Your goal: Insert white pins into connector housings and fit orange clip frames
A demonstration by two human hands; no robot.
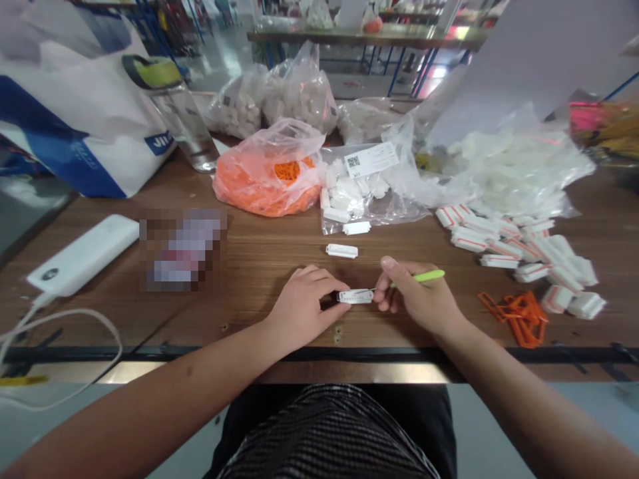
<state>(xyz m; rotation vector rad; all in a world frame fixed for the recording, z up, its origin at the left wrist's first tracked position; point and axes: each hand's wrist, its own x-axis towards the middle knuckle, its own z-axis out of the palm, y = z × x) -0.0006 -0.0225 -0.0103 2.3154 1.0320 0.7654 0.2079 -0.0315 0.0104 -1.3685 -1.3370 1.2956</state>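
Between the thumb and fingers of my left hand is the left end of a small white plastic housing, low over the table. My right hand grips a thin tool with a lime-green handle. Its fine metal tip reaches the housing's right part; the exact contact is too small to tell. Just beyond lie a similar white piece and another one by a clear bag. Right of my right hand is a pile of orange plastic frames.
White pieces with orange strips are heaped at the right. Behind stand a bag of orange parts, a clear bag of white parts and a water bottle. A white power bank with a cable and a blurred-out object lie left.
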